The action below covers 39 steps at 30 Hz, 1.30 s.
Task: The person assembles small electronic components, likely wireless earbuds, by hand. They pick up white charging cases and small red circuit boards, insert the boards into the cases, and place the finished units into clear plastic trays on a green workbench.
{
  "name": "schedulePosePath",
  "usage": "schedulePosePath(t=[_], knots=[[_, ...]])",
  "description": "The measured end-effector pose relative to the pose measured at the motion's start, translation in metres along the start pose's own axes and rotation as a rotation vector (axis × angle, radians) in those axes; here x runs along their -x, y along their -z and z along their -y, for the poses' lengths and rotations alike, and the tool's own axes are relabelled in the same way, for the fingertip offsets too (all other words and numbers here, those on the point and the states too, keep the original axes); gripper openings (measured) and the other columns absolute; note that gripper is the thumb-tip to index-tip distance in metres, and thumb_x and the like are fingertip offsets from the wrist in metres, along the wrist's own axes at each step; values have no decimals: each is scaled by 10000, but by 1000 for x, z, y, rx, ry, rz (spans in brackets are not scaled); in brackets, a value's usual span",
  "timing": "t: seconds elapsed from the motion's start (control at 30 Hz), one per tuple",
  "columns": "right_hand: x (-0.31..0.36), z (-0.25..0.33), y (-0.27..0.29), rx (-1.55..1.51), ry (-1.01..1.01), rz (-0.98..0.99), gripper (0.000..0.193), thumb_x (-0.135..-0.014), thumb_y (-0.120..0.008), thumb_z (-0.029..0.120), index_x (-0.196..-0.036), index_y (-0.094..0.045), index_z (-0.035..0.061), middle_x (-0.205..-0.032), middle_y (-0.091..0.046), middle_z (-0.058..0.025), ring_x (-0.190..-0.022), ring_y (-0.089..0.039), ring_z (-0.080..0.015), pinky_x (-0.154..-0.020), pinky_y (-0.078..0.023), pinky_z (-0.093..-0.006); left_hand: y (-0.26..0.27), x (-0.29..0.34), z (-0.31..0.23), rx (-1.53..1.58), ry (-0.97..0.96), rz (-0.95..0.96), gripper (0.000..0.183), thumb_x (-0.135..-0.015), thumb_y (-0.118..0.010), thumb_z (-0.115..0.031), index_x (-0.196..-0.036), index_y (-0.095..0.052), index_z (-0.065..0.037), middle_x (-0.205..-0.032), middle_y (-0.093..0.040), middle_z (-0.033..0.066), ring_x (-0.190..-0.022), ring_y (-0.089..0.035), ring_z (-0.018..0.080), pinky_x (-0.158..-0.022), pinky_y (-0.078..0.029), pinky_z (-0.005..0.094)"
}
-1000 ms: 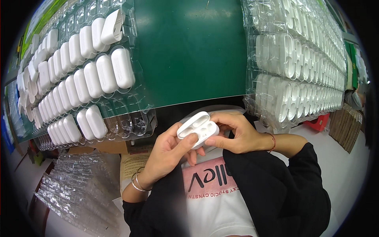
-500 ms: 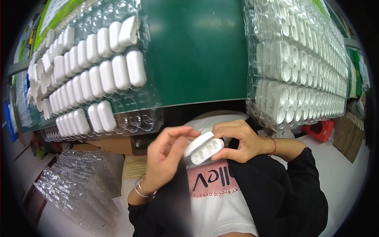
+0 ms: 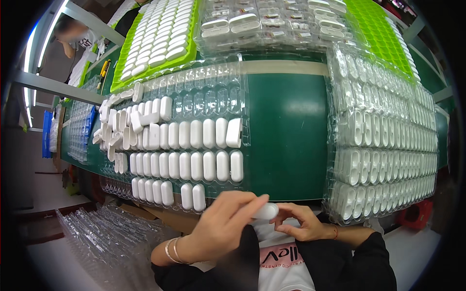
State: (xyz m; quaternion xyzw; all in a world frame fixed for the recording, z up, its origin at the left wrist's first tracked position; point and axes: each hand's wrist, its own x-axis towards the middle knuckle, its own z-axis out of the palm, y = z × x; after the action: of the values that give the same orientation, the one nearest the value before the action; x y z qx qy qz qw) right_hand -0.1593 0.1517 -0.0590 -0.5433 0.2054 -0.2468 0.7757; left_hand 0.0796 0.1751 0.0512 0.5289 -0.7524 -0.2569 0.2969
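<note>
A white earbud charging case [image 3: 267, 211] is held out in front of my chest, one rounded end facing up and to the right. My left hand [image 3: 225, 228] grips it from the left, its fingers covering much of the case. At the right end, the bent index finger and thumb of my right hand [image 3: 303, 222] close on the case. Whether the lid is raised is hidden. Left of centre, rows of closed-looking white cases [image 3: 196, 166] lie in a clear plastic tray [image 3: 218, 104]. On the right, stacked clear trays [image 3: 340, 145] hold rows of hollow white case parts [image 3: 374, 166].
Loose white pieces [image 3: 116, 133] are heaped at the left tray's far end. Green trays [image 3: 194, 46] stand farther back, beside clear trays of cases [image 3: 228, 26]. The green table [image 3: 289, 145] runs between. Clear trays [image 3: 111, 237] are stacked low left. Another person [image 3: 77, 36] is at the far left.
My view has tilted up, bringing in more of the table's far side. The case, spread with its inside showing before, now shows only a rounded end. My left hand covers more of it.
</note>
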Motion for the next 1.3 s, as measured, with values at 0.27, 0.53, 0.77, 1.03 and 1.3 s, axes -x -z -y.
schedulePosePath(t=[0.27, 0.53, 0.77, 1.03, 1.3], knots=[[-1, -22, 16, 17, -392, 64, 282, -985, -589, 161, -1210, -635, -3, -1061, -691, -98, -971, -645, -154, -860, -509, -291, 94, -62, 100, -504, 80, -393, 430, -712, -638, 172, -1098, -633, -18, -1071, -631, 153, -960, -612, 320, -820, -499, 387], [-2, -93, 26, 576, -312, 202, 253, -997, -569, 221, -1128, -650, 20, -1036, -699, -126, -946, -664, -258, -855, -517, -344, 284, -79, 352, -1297, 485, -428, 274, -787, -596, 76, -1020, -619, -66, -965, -630, 138, -954, -620, 347, -810, -514, 442], [3, -93, 37, 646, -487, 220, 279, -1005, -551, 245, -1165, -637, 33, -1072, -687, -134, -980, -653, -266, -883, -504, -349, 305, -85, 422, -1021, 629, -391, 240, -796, -577, 73, -952, -701, -60, -956, -698, 169, -919, -658, 355, -802, -523, 427], [-1, -96, 39, 640, -543, 261, 311, -1014, -529, 272, -1208, -622, 47, -1114, -673, -144, -1020, -641, -274, -915, -489, -355, 300, -59, 391, -1047, 671, -519, 220, -850, -625, -77, -1044, -724, -99, -973, -709, 170, -904, -677, 361, -795, -533, 443], [-1, -103, 33, 642, -557, 240, 344, -1023, -508, 300, -1250, -607, 61, -1155, -659, -154, -1059, -629, -283, -947, -474, -361, 221, -36, 276, -728, 580, -506, 183, -878, -661, -224, -943, -716, -61, -843, -723, 139, -803, -696, 332, -700, -539, 407]])
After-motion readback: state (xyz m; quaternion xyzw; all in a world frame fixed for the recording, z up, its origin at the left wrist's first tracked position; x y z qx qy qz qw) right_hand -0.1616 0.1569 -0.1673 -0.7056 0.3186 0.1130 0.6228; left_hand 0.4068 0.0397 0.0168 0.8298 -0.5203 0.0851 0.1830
